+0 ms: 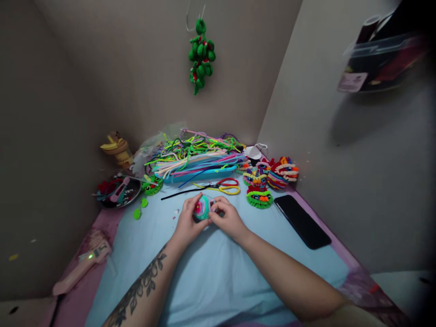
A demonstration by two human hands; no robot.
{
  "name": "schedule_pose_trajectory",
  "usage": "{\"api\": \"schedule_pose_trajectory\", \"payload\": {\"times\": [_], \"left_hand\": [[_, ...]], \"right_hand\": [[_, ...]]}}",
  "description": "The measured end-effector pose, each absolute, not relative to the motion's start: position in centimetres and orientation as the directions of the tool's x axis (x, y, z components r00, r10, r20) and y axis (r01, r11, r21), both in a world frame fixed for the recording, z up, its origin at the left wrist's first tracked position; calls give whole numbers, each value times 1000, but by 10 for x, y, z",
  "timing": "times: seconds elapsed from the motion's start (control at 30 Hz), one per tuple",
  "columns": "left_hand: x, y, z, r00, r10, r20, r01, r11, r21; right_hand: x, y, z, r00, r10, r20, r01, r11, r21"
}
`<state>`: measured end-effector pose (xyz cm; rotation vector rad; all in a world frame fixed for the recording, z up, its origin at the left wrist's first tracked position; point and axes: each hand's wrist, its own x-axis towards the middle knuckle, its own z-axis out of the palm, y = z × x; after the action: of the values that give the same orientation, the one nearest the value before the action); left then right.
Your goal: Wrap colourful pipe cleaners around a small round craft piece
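Between my two hands, above the blue cloth [218, 272], is a small round pipe-cleaner craft piece [205, 206] in turquoise and pink with a red-pink centre. My left hand [188, 220] wraps its left side, thumb below and fingers above. At its right edge, my right hand [227, 215] pinches with thumb and forefinger; what lies in that pinch is too small to make out. Just beyond the hands are scissors [229, 186] with red and yellow handles and a black pipe cleaner [180, 194].
A blue tray [200, 175] heaped with pipe cleaners [204, 156] stands at the back. Finished craft figures [259, 197] and a phone [302, 222] lie right. On the left are a bowl [131, 197], green pieces [136, 214] and a pink glue gun [85, 263] with a lit green light.
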<state>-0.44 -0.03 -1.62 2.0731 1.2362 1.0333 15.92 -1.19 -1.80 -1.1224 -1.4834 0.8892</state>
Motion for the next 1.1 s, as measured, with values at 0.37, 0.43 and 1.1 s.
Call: {"api": "schedule_pose_trajectory", "payload": {"times": [0.37,0.43,1.1], "left_hand": [[0,-3,-20,238,914,327,557,-405,725],[-1,-3,-21,232,915,330,555,-403,728],[3,-5,-26,173,916,363,577,-393,716]], "right_hand": [[150,-11,-23,99,934,342,329,294,-897],[151,-10,-23,88,940,330,316,288,-904],[150,-9,-25,75,948,308,298,273,-915]]}}
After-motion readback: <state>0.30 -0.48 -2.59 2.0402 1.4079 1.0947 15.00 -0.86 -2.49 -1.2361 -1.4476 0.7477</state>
